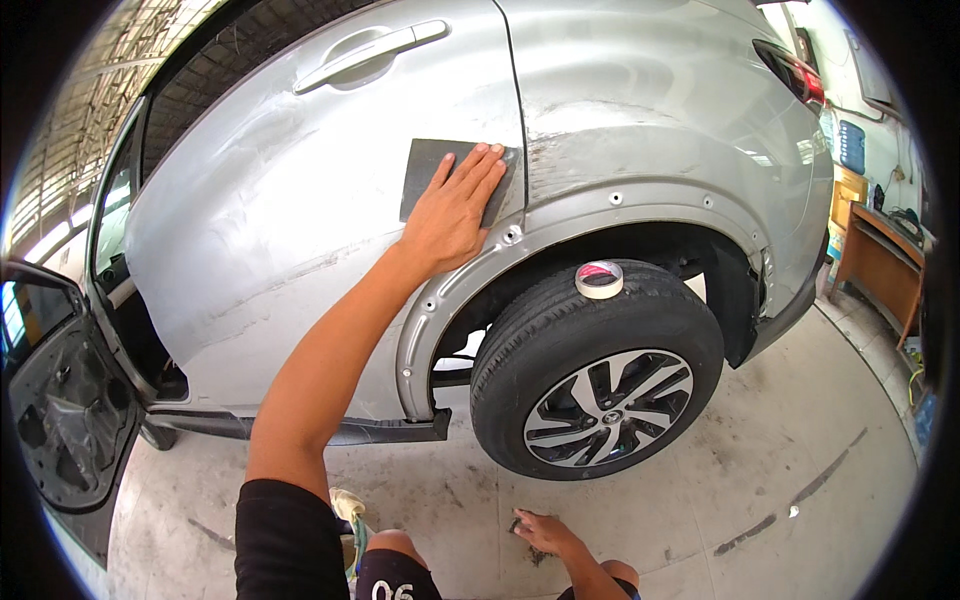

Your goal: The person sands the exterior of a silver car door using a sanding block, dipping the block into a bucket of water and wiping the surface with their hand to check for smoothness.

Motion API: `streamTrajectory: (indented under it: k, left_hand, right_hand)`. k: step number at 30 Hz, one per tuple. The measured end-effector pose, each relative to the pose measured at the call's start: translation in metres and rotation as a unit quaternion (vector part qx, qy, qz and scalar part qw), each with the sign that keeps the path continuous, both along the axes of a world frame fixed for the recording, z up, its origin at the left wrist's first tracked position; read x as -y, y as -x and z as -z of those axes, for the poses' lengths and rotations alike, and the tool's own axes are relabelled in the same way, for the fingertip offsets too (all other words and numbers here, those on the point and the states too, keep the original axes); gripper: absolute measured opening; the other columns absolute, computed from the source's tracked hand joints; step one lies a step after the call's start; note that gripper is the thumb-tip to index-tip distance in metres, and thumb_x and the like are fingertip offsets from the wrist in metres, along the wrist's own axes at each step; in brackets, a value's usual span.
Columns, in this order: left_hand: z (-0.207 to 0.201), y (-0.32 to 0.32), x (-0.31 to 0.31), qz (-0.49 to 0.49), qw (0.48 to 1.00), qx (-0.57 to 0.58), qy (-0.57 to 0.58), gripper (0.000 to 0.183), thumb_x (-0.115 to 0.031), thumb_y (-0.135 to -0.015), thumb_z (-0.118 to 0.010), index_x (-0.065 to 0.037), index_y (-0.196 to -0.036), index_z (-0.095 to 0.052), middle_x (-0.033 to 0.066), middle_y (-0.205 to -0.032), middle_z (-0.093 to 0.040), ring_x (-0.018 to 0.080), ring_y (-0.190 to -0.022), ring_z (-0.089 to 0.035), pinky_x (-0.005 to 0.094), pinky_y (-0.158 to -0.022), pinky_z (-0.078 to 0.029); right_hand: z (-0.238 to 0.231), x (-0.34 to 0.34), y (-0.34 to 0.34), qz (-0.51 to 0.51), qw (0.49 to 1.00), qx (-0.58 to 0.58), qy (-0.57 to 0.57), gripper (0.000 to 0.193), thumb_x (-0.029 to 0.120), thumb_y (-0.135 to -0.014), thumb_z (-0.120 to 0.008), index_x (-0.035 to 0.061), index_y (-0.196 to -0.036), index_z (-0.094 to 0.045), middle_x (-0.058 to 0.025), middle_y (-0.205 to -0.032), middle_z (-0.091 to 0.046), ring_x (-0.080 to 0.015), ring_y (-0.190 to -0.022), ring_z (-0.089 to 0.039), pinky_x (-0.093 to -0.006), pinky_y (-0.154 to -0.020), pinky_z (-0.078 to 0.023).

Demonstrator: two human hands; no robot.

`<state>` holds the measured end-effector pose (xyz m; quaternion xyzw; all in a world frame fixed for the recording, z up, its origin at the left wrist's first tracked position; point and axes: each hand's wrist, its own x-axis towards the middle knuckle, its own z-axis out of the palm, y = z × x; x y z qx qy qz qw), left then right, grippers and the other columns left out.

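Note:
My left hand [455, 205] presses a dark grey sandpaper sheet [425, 170] flat against the rear door [240, 230] of a silver car, just left of the door seam. Its fingers are stretched out over the sheet, and the thumb is hidden. Dull, scuffed patches mark the door, and scratches run along the rear quarter panel [640, 130]. Low down by my knee, my right hand [545, 533] has its fingers curled together. A small dark spot shows at its fingertips, too small to name.
A roll of masking tape [600, 288] rests on top of the rear tyre [520, 340], beneath the bare wheel-arch edge [660, 197]. The front door [70, 410] stands open at the left. A wooden desk [880, 260] and blue water bottle [852, 147] are at the right.

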<state>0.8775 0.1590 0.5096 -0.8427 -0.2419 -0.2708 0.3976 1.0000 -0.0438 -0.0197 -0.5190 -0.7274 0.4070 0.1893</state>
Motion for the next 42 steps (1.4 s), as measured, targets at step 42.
streamTrajectory:
  k: [42]
  left_hand:
    - [-0.026,-0.002,-0.002,-0.006,0.999,0.038,-0.023,0.069,-0.01,-0.084,-0.059,-0.002,-0.149,-0.036,0.0128,-0.159,-0.031,0.03,-0.149,-0.026,0.0527,-0.121,-0.02]
  right_hand:
    - [-0.016,0.009,-0.004,-0.006,1.0,-0.008,-0.028,0.06,0.043,-0.099,-0.054,0.0086,-0.146,-0.043,-0.0198,-0.127,-0.064,-0.0386,-0.115,-0.061,-0.0456,-0.096,-0.048]
